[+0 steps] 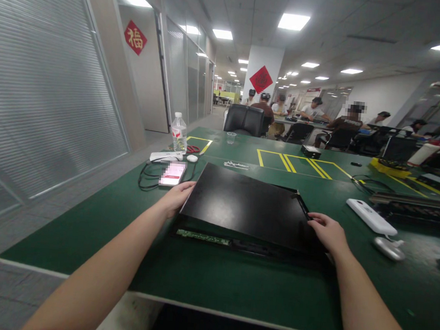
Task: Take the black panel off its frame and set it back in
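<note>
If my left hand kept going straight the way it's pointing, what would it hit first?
Most likely the black panel: your left hand is already at its left edge. Depth is unclear, so the fingers might slide beneath it instead.

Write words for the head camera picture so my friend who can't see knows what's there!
A person's left hand and right hand grip opposite sides of a flat black panel over a green table, with a green circuit strip showing along its near side. A phone and a clear bottle are off to the left, and several people sit in the background.
</note>
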A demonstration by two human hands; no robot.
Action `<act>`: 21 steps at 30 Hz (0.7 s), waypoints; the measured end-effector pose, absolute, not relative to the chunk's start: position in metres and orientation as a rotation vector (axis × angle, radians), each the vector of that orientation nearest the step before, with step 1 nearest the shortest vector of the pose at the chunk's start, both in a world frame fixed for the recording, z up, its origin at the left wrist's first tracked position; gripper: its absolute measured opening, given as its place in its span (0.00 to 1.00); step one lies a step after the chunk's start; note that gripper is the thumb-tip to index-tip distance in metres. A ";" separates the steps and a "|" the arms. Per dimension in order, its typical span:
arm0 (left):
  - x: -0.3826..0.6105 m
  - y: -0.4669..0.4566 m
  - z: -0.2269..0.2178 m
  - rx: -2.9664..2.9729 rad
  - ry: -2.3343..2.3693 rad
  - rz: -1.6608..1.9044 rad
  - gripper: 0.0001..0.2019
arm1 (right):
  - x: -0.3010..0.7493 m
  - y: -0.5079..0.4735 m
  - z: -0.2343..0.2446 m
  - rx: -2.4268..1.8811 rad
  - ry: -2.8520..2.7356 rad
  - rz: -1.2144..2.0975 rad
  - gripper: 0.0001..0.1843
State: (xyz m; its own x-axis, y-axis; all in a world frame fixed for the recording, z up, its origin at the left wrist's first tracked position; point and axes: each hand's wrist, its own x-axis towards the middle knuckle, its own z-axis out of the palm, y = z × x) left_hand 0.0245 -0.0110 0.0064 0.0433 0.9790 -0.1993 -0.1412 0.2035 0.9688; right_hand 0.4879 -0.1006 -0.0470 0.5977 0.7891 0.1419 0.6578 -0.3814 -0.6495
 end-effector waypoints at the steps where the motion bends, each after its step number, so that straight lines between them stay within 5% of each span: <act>1: 0.024 -0.011 0.007 0.977 1.174 1.104 0.21 | 0.487 -0.101 -0.047 -2.132 -1.138 0.255 0.20; 21: 0.026 -0.011 0.009 0.923 1.120 1.154 0.18 | 0.479 -0.102 -0.042 -2.045 -1.111 0.325 0.18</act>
